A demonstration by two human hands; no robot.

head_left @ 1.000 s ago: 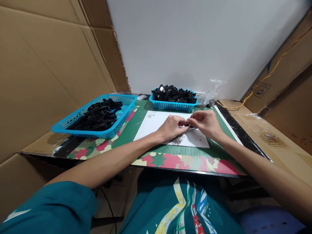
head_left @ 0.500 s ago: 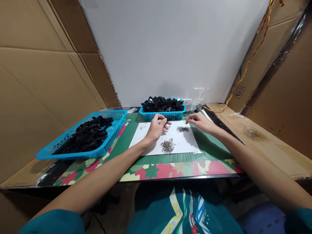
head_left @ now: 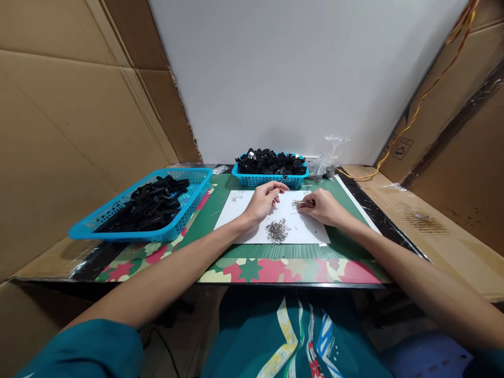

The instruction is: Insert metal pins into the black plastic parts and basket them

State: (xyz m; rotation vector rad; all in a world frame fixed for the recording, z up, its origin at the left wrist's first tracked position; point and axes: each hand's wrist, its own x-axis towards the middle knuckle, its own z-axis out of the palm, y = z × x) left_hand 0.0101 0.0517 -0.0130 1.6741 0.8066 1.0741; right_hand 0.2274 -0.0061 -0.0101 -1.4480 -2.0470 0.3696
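Observation:
My left hand (head_left: 263,203) is over the white sheet (head_left: 244,231), its fingers curled in towards the thumb. Just above its fingertips shows a small black piece (head_left: 284,178), which the fingers seem to hold; the grip itself is hidden. At the sheet's right side my right hand (head_left: 319,206) is pinched closed, fingertips at a small pile of tiny metal parts (head_left: 295,203). A thin light line shows at those fingertips, too small to name. A larger pile of tiny metal parts (head_left: 277,230) lies nearer me, between the hands.
A blue basket (head_left: 271,181) heaped with black pieces stands behind the sheet. To the left is a larger blue basket (head_left: 197,202) with long black pieces. Several loose bits (head_left: 236,197) lie at the sheet's far left corner. A clear plastic bag (head_left: 321,167) sits at the back.
My right hand has come down and left onto the small metal pile. My left hand's fingers have turned up slightly, and the black piece now shows above them. The view has shifted a little.

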